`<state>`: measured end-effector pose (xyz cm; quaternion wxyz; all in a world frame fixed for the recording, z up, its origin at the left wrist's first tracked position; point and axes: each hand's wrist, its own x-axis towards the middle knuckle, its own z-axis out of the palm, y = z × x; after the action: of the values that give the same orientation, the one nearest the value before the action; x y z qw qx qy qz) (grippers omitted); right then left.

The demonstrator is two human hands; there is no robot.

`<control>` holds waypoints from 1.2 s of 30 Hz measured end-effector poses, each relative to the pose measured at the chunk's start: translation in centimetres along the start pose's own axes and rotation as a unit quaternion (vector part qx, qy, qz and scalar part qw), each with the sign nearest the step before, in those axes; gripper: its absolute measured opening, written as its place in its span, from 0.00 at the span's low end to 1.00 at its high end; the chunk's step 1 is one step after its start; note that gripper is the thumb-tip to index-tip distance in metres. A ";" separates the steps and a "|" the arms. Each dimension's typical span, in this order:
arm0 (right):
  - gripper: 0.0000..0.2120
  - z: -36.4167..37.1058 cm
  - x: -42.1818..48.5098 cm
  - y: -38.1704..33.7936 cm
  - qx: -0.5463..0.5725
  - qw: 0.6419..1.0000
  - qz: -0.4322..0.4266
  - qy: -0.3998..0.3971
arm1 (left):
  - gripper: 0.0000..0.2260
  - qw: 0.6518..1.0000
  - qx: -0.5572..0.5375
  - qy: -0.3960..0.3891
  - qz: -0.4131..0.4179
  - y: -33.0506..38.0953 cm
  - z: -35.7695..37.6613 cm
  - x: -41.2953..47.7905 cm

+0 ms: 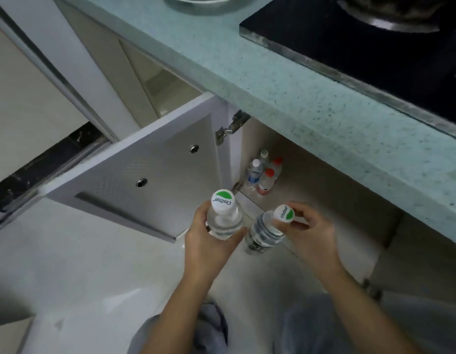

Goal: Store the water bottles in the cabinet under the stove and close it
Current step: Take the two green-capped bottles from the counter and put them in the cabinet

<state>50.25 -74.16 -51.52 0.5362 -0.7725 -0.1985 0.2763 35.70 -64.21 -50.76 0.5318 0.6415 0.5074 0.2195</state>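
- We judge that the storing step is in hand: the left bottle (224, 222) and the right bottle (264, 232) are just before the open cabinet (324, 175), nearer than the stored bottles (264, 175).
- Next, both must go inside upright; then the door (150, 175) must be closed.
- The left hand (209, 245) wraps its fingers (200, 213) round the left bottle; the right hand (315, 232) pinches the right bottle at its cap.

Cabinet door (145, 175) swung wide left, opening unblocked. Surface (298, 103) edge overhangs opening from above, cuts headroom. Stored bottles (264, 172) bunched in back-left corner on the hinge (229, 129) side. Cabinet floor (324, 200) to their right bare, room to pass in. Left hand (209, 241) grips left bottle (223, 218), right hand (311, 231) pinches right bottle (262, 231) at the cap, side by side, just apart, low before opening.
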 end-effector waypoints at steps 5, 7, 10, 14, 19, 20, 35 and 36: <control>0.15 3.3 7.1 8.0 -0.016 0.999 -0.005 -0.028 | 0.29 1.000 0.025 -0.002 0.013 -7.0 4.2 6.5; 0.15 4.2 10.2 11.0 -0.022 0.999 -0.007 -0.043 | 0.28 0.999 0.037 -0.010 0.025 -10.0 6.2 8.9; 0.14 5.0 14.3 15.5 -0.027 0.998 -0.020 -0.052 | 0.27 0.997 0.060 -0.021 0.033 -14.4 9.2 12.3; 0.16 4.9 18.9 21.7 -0.077 0.993 -0.071 -0.046 | 0.25 0.994 0.078 -0.037 0.060 -19.5 13.5 16.3; 0.18 3.4 23.1 26.3 -0.061 0.994 -0.087 0.007 | 0.24 0.992 0.066 -0.079 0.073 -21.9 19.1 19.9; 0.17 3.0 23.7 26.8 -0.055 0.994 -0.088 0.022 | 0.25 0.993 0.056 -0.081 0.069 -22.1 20.1 20.5; 0.18 -1.7 30.5 32.2 -0.032 0.987 -0.085 0.134 | 0.26 0.981 0.054 -0.132 0.131 -25.4 30.2 24.7; 0.18 -1.8 30.9 32.5 -0.028 0.987 -0.086 0.135 | 0.26 0.980 0.058 -0.136 0.133 -25.6 30.6 24.9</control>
<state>75.45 -68.06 -88.16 0.5579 -0.7974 -0.1982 0.1168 59.80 -58.29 -90.72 0.5240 0.7566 0.3526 0.1695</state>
